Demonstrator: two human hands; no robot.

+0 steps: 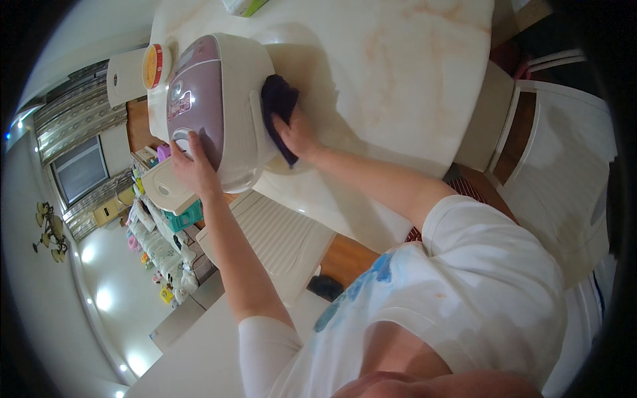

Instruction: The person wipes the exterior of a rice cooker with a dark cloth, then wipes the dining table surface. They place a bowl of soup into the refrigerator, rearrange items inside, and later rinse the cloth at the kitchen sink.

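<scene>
A rice cooker with a white body and a glossy purple lid stands on the marble-patterned table. My left hand holds the cooker at its lid edge, by the round silver button. Its thumb lies on the lid, and part of the other fingers is hidden. My right hand presses a dark purple cloth against the cooker's white side, close to the carrying handle. The fingers of that hand are closed on the cloth and partly covered by it.
A red-rimmed bowl with orange inside sits past the cooker. A green-and-white package lies at the table's far edge. White chairs stand at the right, and another ribbed chair is tucked near my left arm.
</scene>
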